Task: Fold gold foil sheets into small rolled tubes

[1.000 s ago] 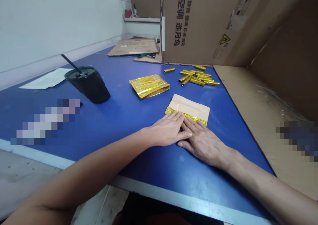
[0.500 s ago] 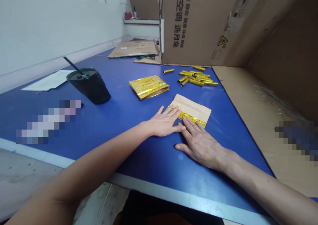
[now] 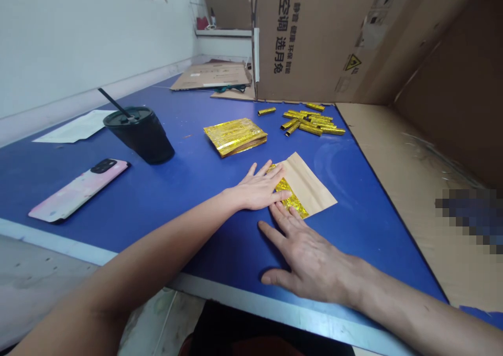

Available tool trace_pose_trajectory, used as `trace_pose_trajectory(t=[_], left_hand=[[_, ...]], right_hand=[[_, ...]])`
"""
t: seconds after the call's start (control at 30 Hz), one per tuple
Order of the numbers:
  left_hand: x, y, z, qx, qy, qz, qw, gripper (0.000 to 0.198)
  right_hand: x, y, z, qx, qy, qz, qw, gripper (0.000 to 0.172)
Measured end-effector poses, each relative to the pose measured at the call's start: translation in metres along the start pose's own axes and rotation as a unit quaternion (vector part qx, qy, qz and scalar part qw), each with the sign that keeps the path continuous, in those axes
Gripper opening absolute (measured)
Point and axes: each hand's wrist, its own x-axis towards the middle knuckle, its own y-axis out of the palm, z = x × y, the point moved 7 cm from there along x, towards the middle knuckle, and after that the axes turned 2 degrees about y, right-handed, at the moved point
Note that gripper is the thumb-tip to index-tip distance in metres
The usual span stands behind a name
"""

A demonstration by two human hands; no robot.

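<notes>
A sheet of tan paper (image 3: 310, 185) with a gold foil strip along its near-left edge lies flat on the blue table. My left hand (image 3: 259, 188) rests palm down with fingers spread over the strip's far end. Fingertips of my right hand (image 3: 304, 248) touch the strip's near-left edge; its thumb and fingers are apart. Beyond the hands is a stack of gold foil papers (image 3: 236, 136), their tan undersides showing at the side. Further right, several rolled gold tubes (image 3: 310, 121) lie in a loose pile, with a single gold tube (image 3: 266, 111) apart from them.
A dark cup (image 3: 141, 136) with a straw stands at left, near a phone (image 3: 78, 191) and a white paper (image 3: 74, 127). A large cardboard box (image 3: 314, 41) rises at the back, and cardboard (image 3: 393, 188) lines the right edge. Flat cardboard (image 3: 212, 76) lies at the far end.
The tan sheet has turned clockwise, its right corner swinging toward me. My right hand has moved nearer and slightly left, its fingers more spread. The left hand has stayed almost in place.
</notes>
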Motion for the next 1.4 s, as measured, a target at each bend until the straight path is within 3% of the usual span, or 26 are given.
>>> trace_pose_trajectory(t=[0.17, 0.27, 0.37, 0.43, 0.5, 0.63, 0.8, 1.07, 1.17, 1.27, 1.33, 1.4], left_hand=[[0.001, 0.002, 0.0, 0.009, 0.0, 0.01, 1.0, 0.08], [0.001, 0.002, 0.0, 0.012, 0.004, 0.015, 1.0, 0.083], [0.001, 0.001, -0.001, 0.011, 0.007, 0.016, 1.0, 0.084], [0.001, 0.001, -0.002, 0.013, 0.009, 0.015, 1.0, 0.081], [0.0, 0.0, -0.002, 0.021, 0.007, 0.016, 1.0, 0.075], [0.0, 0.001, -0.002, 0.031, 0.005, 0.022, 0.999, 0.071], [0.001, 0.0, -0.001, 0.026, 0.006, 0.008, 1.0, 0.076], [0.004, -0.001, 0.009, 0.029, -0.029, -0.004, 0.999, 0.068], [0.004, -0.006, 0.021, 0.044, -0.097, -0.047, 0.993, 0.064], [-0.005, -0.025, 0.018, 0.102, -0.149, -0.164, 0.97, 0.071], [-0.014, -0.038, 0.003, 0.142, -0.134, -0.234, 0.952, 0.066], [-0.016, -0.037, -0.015, 0.144, -0.079, -0.215, 0.963, 0.037]], right_hand=[[-0.005, -0.004, 0.007, 0.044, -0.024, 0.016, 0.999, 0.077], [-0.007, -0.011, 0.015, 0.082, -0.076, -0.008, 0.994, 0.06], [-0.008, -0.03, 0.008, 0.14, -0.106, -0.133, 0.975, 0.031], [-0.011, -0.044, -0.003, 0.124, -0.109, -0.245, 0.955, 0.024], [-0.011, -0.047, -0.01, 0.048, -0.112, -0.284, 0.951, 0.023], [-0.003, -0.035, -0.012, -0.096, -0.074, -0.216, 0.969, 0.029], [0.001, -0.022, -0.007, -0.186, 0.014, -0.117, 0.976, 0.038], [0.0, -0.018, -0.003, -0.23, 0.013, -0.082, 0.97, 0.048], [-0.001, -0.02, -0.001, -0.231, 0.007, -0.082, 0.969, 0.046], [0.0, -0.02, 0.0, -0.226, 0.007, -0.083, 0.97, 0.044], [0.0, -0.02, 0.0, -0.219, 0.009, -0.088, 0.972, 0.042], [0.001, -0.02, -0.001, -0.21, 0.009, -0.094, 0.973, 0.041]])
